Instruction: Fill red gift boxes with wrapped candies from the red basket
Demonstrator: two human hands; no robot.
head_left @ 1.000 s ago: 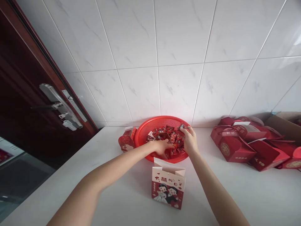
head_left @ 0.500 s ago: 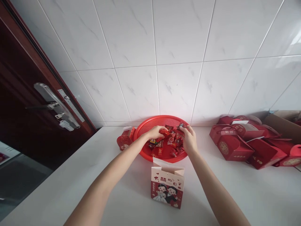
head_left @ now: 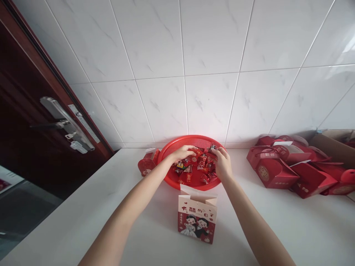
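Note:
Both of my hands are inside a red plastic basket point(head_left: 191, 139) with perforated sides, which holds several small wrapped candies point(head_left: 202, 162) in red and dark wrappers. Over the left part of the basket, my left hand point(head_left: 183, 153) has its fingers stretched forward and apart, tips close to a red candy point(head_left: 198, 152). At the right rim my right hand point(head_left: 223, 162) pinches a dark-wrapped candy point(head_left: 213, 147) between thumb and fingers. In front of the basket stands a cream and red paper gift box point(head_left: 197, 221), open at the top, printed with a cartoon couple.
A small red box point(head_left: 147, 162) touches the basket's left side. Several red gift boxes point(head_left: 277, 173) are heaped at the right, beside a brown cardboard box point(head_left: 330, 147). White tiles point(head_left: 208, 103) rise behind the white table point(head_left: 111, 199); a dark door point(head_left: 33, 111) stands left.
My left hand has loosened its fingers and lifted slightly from the red candy that was under it. The right hand has hardly moved and keeps its dark candy.

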